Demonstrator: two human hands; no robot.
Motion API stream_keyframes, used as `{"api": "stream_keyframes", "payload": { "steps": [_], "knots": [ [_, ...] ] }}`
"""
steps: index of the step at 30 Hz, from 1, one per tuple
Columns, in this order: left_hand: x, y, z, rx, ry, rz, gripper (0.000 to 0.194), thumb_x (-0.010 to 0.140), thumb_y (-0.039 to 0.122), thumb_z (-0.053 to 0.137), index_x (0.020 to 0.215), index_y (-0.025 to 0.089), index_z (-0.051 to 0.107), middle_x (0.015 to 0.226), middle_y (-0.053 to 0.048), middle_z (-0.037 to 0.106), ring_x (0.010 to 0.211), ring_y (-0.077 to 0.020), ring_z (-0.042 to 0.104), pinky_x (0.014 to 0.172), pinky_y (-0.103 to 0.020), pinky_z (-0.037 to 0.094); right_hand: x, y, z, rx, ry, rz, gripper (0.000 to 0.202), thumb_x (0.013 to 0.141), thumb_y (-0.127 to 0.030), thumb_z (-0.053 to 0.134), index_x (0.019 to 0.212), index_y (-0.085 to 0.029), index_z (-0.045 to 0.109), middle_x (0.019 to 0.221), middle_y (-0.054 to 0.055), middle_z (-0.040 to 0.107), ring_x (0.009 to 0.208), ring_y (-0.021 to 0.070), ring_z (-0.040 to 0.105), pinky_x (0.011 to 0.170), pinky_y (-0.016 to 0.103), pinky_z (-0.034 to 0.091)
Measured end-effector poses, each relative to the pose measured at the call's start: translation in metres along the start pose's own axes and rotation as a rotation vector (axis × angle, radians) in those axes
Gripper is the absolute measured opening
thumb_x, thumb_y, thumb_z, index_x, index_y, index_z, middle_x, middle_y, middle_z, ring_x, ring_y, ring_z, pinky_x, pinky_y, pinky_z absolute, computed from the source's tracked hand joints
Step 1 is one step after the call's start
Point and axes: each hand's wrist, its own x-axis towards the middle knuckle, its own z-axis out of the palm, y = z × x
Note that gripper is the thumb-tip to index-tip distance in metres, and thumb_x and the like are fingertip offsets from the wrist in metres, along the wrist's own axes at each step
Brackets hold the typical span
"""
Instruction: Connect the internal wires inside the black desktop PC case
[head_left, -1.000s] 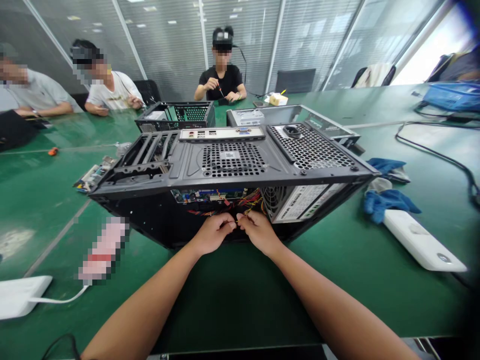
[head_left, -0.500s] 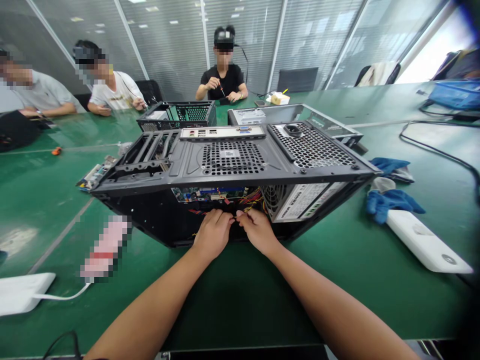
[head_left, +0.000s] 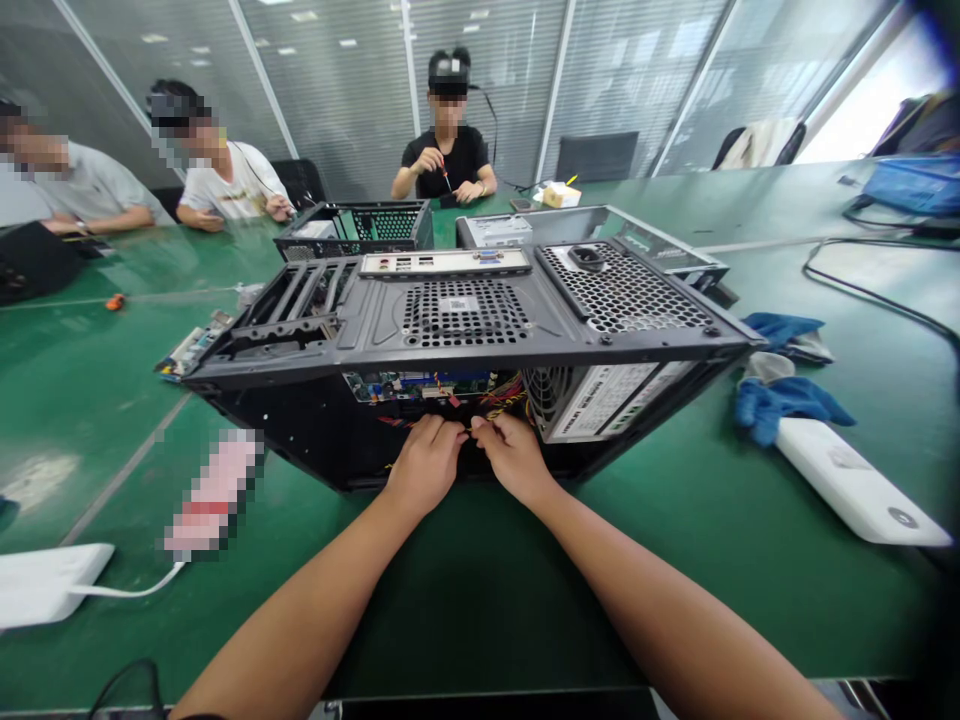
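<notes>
A black computer case (head_left: 360,345) lies on the green table with its open side toward me and its rear panel facing up. Both my hands reach into that opening, fingertips close together. My left hand (head_left: 427,462) is closed in a pinch on a thin yellow cable (head_left: 470,431). From the other side, my right hand (head_left: 516,460) pinches the same cable, its thumb and forefinger pressed together. Red and yellow power wires (head_left: 504,396) hang just behind the right hand, beside the power supply (head_left: 611,403). Part of the motherboard (head_left: 409,386) shows above my hands. The cable's ends are hidden.
Blue gloves (head_left: 795,402) and a white power bank (head_left: 855,480) lie to the right. On the left are a pink phone (head_left: 214,495) and another white power bank (head_left: 52,585). More cases (head_left: 360,228) stand behind, with co-workers (head_left: 448,165) seated across the table.
My hands stay pinched on the cable in nearly the same place. The view has shifted very slightly.
</notes>
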Motion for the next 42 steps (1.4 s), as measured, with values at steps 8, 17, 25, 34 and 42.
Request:
{"api": "stream_keyframes", "payload": {
  "steps": [8,17,25,34,42],
  "knots": [
    [-0.001,0.0009,-0.0005,-0.051,-0.075,-0.078,0.017,0.099,0.02,0.044,0.094,0.018,0.06,0.085,-0.005,0.059,0.079,-0.018,0.059,0.075,-0.031,0.053,0.0008,0.0017,0.0011,-0.036,0.019,0.004,0.038,0.085,-0.051,0.05,0.061,-0.022,0.051,0.057,-0.001,0.053,0.056,0.0149,0.049,0.054,0.027,0.036],
    [0.0011,0.0061,-0.0013,-0.082,-0.152,-0.16,0.015,0.099,0.018,0.045,0.095,0.018,0.06,0.089,-0.005,0.061,0.08,-0.0172,0.062,0.073,-0.029,0.054,-0.0024,-0.0015,0.0038,-0.155,0.139,-0.105,0.038,0.088,-0.047,0.047,0.059,-0.024,0.041,0.053,-0.003,0.045,0.052,0.0132,0.042,0.051,0.026,0.033],
    [0.0023,0.0061,-0.0004,-0.09,-0.13,-0.165,0.014,0.098,0.018,0.046,0.095,0.018,0.06,0.088,-0.005,0.06,0.08,-0.0171,0.062,0.074,-0.029,0.054,-0.0018,-0.0025,0.0059,-0.195,0.182,-0.135,0.038,0.089,-0.046,0.047,0.059,-0.023,0.042,0.053,-0.002,0.049,0.052,0.0134,0.043,0.052,0.026,0.034],
    [0.0017,0.0027,0.0018,-0.072,-0.126,-0.137,0.019,0.098,0.016,0.044,0.093,0.018,0.062,0.086,-0.004,0.061,0.077,-0.0167,0.062,0.071,-0.028,0.054,-0.0013,-0.0033,0.0065,-0.186,0.186,-0.129,0.039,0.089,-0.046,0.046,0.057,-0.024,0.042,0.051,-0.003,0.046,0.051,0.0133,0.042,0.051,0.027,0.033],
    [0.0026,0.0041,0.0007,-0.034,-0.132,-0.152,0.021,0.099,0.017,0.043,0.095,0.019,0.064,0.086,-0.003,0.061,0.074,-0.0146,0.063,0.066,-0.025,0.053,-0.0012,-0.0009,0.0066,-0.178,0.191,-0.144,0.036,0.09,-0.044,0.044,0.061,-0.023,0.045,0.055,-0.001,0.05,0.056,0.0153,0.047,0.055,0.028,0.036]
  ]
}}
